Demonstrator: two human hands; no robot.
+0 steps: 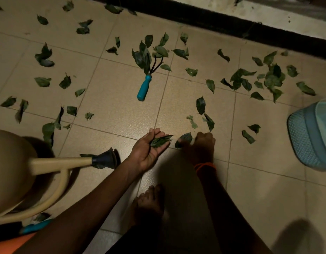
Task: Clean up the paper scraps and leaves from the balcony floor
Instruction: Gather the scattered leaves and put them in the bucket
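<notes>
Many green leaves lie scattered over the beige tiled floor (112, 99), with a dense cluster (268, 77) at the right. My left hand (149, 149) is palm up just above the floor, its fingers cupped round a few picked-up leaves (161, 141). Right beside it, my right hand (203, 143) is down at the floor with curled fingers pinching one dark leaf (184, 139). More leaves (200, 105) lie just beyond my right hand. No paper scraps can be made out.
A teal-handled hand rake (144, 88) lies among leaves in the middle of the floor. A beige watering can (15, 165) stands at the left, its spout (103, 159) pointing towards my left hand. A light blue basket (312, 134) sits at the right edge. My bare foot (149, 200) is below. A dark wall base (213, 19) runs along the back.
</notes>
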